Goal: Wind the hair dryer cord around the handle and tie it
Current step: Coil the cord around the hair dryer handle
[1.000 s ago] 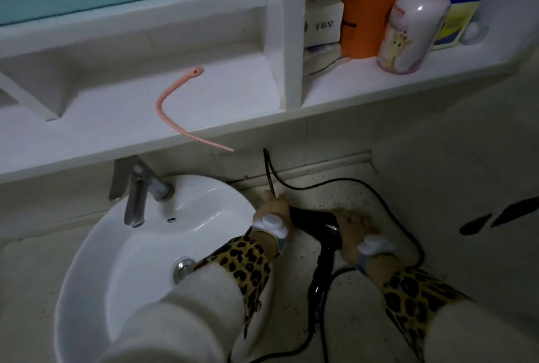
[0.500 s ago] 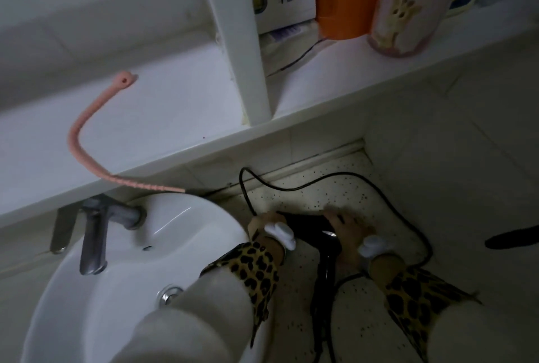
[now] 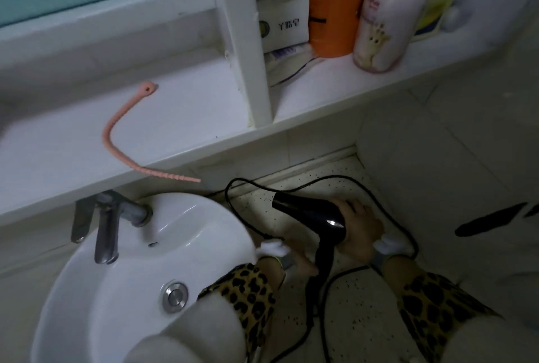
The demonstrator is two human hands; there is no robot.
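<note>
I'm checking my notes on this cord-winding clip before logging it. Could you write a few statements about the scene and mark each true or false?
1. The right hand grips the rear of the black hair dryer. True.
2. The cord is already wound tightly around the handle. False: it lies in a loose loop on the speckled counter.
3. The pink silicone tie lies on the white shelf, untouched. True.
4. The left hand holds the pink tie. False: it is down by the dryer handle, at the cord.
5. The orange cup stands in the sink. False: it stands on the upper shelf beside a pink bottle.
</note>
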